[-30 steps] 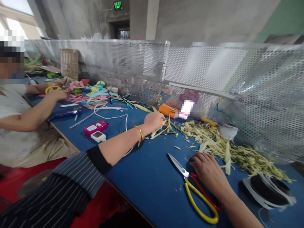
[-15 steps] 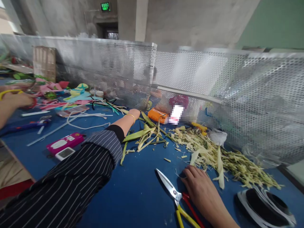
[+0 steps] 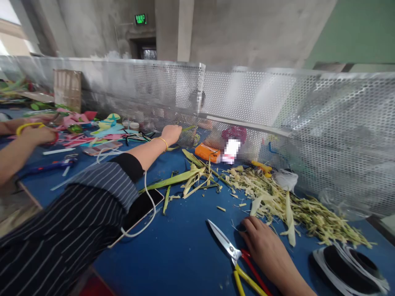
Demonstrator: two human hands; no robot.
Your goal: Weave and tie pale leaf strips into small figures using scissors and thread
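Observation:
My left hand [image 3: 171,135], in a striped sleeve with a gold bangle at the wrist, reaches forward to the mesh screen. Its fingers are closed, and a thin green strip of husk [image 3: 187,128] sticks out from them. On the table rests my right hand [image 3: 259,240], palm down with fingers curled; a fine strand [image 3: 233,225] shows by its fingertips, but what they hold is hidden. Close beside it lie scissors [image 3: 230,248] with red and yellow handles. Between the hands are loose pale husk leaves [image 3: 194,179] and a heap of shredded husk [image 3: 268,193].
A black phone [image 3: 145,203] with a white cable lies by my left sleeve. Along the perforated screen [image 3: 247,94] stand an orange packet [image 3: 207,152] and a lit screen [image 3: 231,150]. A black-and-white roll [image 3: 348,265] is at right. A co-worker's hand [image 3: 40,135] holds scissors at left.
My left hand has lifted from the table toward the screen with the green husk strip. Its sleeve has shifted left, covering a pink device and uncovering the black phone. My right hand stays put.

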